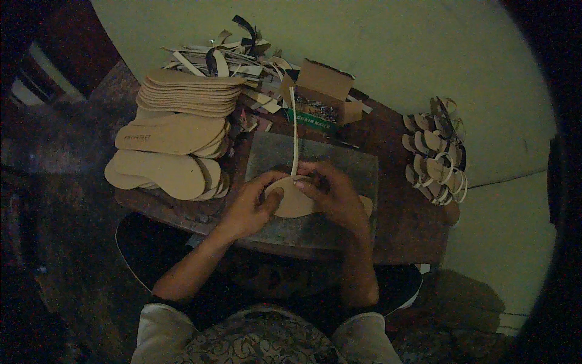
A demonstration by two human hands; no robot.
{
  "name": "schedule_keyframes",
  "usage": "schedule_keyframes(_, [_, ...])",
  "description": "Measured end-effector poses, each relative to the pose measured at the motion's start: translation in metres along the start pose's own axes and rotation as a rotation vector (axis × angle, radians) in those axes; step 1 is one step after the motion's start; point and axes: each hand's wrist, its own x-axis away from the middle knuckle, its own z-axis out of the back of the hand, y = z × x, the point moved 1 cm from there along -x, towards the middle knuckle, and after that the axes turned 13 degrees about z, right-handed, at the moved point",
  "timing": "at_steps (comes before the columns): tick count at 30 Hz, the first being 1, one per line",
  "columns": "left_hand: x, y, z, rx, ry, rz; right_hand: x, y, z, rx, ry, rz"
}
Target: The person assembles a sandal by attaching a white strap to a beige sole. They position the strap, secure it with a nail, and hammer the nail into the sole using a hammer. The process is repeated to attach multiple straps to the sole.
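A beige shoe insole [294,202] lies across the grey slab [267,151] in front of me, its far end reaching out past my right wrist. My left hand [260,197] grips the insole's left end, thumb on top and fingers curled over the edge. From the right, my right hand [324,185] pinches at the same edge with its thumb on the insole. A narrow pale strip [295,130] rises away from the edge between both hands, beside the right fingertips. Whether the strip is joined to the insole is hidden by the fingers.
Stacks of beige insoles [191,94] stand at the table's left. Behind them is a heap of cut strips and scraps [200,57]. An open cardboard box [324,79] of small nails sits at the back. Several strapped sandal pieces [433,151] are piled at the right edge.
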Motion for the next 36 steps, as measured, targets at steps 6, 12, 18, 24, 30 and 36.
schedule_keyframes(6, [0.001,0.005,0.002,0.005,-0.039,0.094,-0.005,-0.010,0.002,-0.052,-0.050,-0.066])
schedule_keyframes(12, [-0.003,-0.002,-0.004,0.096,0.020,-0.022,-0.006,-0.011,0.001,-0.050,-0.037,-0.024])
schedule_keyframes(18, [-0.004,0.002,-0.002,0.075,0.103,-0.010,-0.005,-0.016,-0.005,-0.045,-0.016,-0.039])
schedule_keyframes(24, [-0.004,0.001,-0.001,0.082,0.158,-0.013,-0.007,-0.016,-0.010,0.031,0.008,0.005])
schedule_keyframes(30, [-0.003,0.000,0.005,0.064,0.125,0.027,-0.007,-0.020,-0.014,0.093,0.035,0.015])
schedule_keyframes(36, [-0.003,0.001,0.004,0.086,0.131,0.001,-0.004,-0.010,-0.017,0.073,0.075,0.052])
